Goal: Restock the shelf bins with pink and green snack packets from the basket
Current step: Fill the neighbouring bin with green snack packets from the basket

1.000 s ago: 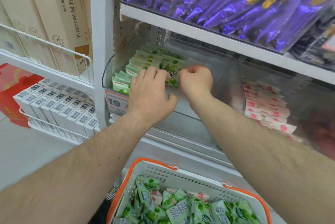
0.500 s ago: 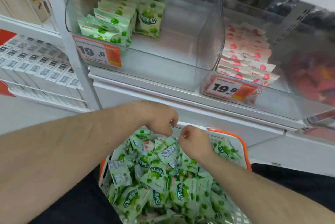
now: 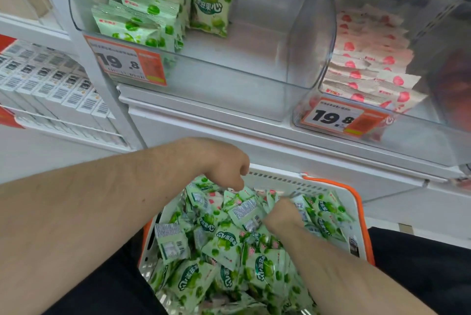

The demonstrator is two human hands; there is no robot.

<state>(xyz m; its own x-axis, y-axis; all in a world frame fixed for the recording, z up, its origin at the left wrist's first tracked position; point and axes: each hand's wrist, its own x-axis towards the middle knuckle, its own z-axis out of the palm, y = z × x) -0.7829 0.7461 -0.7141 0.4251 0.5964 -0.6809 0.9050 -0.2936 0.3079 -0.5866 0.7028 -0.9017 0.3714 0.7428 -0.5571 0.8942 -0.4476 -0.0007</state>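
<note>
An orange-rimmed white basket [image 3: 293,181] sits low in front of me, heaped with green snack packets [image 3: 224,240]; a few pink ones [image 3: 212,198] peek out near its far side. My left hand [image 3: 224,166] hangs over the far edge, fingers curled, tips touching a packet. My right hand [image 3: 283,212] is sunk among the packets with its fingers hidden. Above, a clear shelf bin [image 3: 229,85] holds rows of green packets [image 3: 142,21] along its left side. The clear bin to its right [image 3: 420,136] holds stacked pink packets [image 3: 369,64].
Orange price tags reading 19.8 hang on the green bin [image 3: 127,62] and the pink bin [image 3: 339,117]. White barcode boxes [image 3: 51,80] fill a wire shelf at left. The white shelf ledge [image 3: 254,133] juts out just above the basket.
Both hands have left the green bin and come down to the basket. Since half a second ago the right hand has pushed deeper into the packets and the left has lowered onto them.
</note>
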